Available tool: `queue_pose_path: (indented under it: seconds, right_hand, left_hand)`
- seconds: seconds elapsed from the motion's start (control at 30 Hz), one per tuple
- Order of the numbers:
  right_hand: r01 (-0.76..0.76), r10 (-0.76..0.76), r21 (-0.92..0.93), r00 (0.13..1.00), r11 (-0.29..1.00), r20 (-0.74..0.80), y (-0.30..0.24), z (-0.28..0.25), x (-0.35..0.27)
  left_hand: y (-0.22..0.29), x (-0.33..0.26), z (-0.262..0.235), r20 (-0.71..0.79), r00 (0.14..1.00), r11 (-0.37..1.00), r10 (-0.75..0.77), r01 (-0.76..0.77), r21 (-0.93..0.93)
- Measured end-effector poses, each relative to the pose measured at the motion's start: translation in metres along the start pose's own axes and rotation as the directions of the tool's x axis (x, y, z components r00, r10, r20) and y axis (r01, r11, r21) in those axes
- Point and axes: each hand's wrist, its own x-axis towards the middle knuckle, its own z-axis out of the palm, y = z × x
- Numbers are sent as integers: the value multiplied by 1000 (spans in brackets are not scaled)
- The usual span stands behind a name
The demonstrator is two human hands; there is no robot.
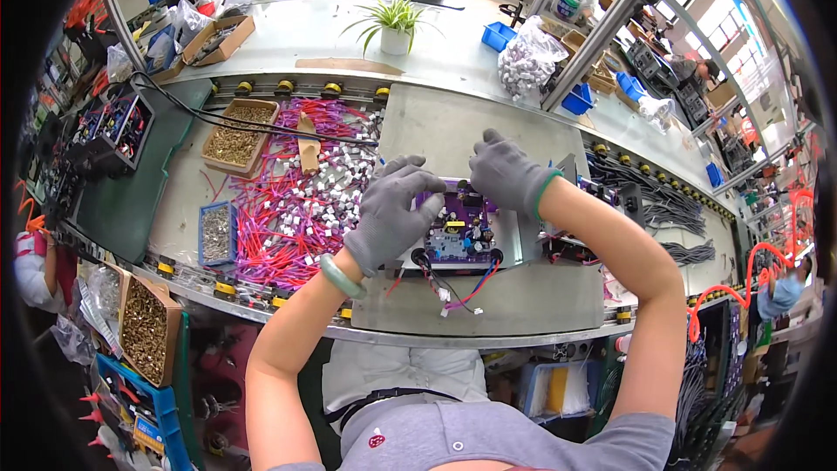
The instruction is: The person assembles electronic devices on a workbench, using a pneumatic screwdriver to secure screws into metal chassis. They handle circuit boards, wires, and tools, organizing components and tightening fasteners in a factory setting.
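Observation:
A purple circuit board [471, 225] packed with components lies in a light metal tray in front of me. Red, blue and black leads with white connectors [446, 294] come off its near edge. At the board's left side is my left hand [397, 209] in a grey glove, its fingers bent and thumb apart from the index finger; I make out nothing held in it. Over the far right edge of the board, my gloved right hand [513, 174] has its fingers curled together. Whatever is in those fingers is hidden. A flat work plate [488, 310] lies beneath the tray.
Left of the board spreads a heap of red and purple wires with white connectors [301, 201]. Beside it stand a box of brass-coloured parts [235, 135] and a blue bin [218, 234]. Black cables [658, 192] lie to the right. A potted plant [394, 35] stands beyond the roller line.

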Motion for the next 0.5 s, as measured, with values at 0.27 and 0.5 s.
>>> queue_pose_path:
  seconds: [0.27,0.5]
  right_hand:
    - [-131,61,290,969,948,240,14,-11,18]
    - [-100,415,501,708,860,-571,-51,3,-77]
  left_hand:
    - [-4,0,5,10,1000,998,-20,21,-53]
    - [-2,1,-2,66,997,999,-26,28,-28]
